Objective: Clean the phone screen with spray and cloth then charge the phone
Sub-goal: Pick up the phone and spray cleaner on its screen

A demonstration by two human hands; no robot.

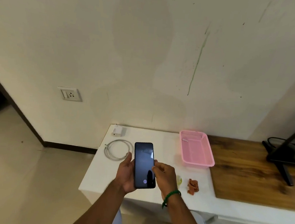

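A black phone (143, 162) is held upright above the white table (103, 172), its screen lit with a lock display and a fingerprint icon. My left hand (126, 175) cradles its lower left side and back. My right hand (165, 177) pinches the phone's right edge with thumb and fingers. An orange cloth (193, 186) lies crumpled on the table to the right. A small yellowish spray bottle (179, 180) stands beside it, mostly hidden behind my right hand. A coiled white cable (117, 150) and a white charger brick (117, 130) lie at the table's far left.
A pink plastic basket (196, 149) sits at the back right of the table. A wall socket (70, 94) is on the wall to the left. A wooden surface (253, 173) with a dark stand (284, 158) extends to the right.
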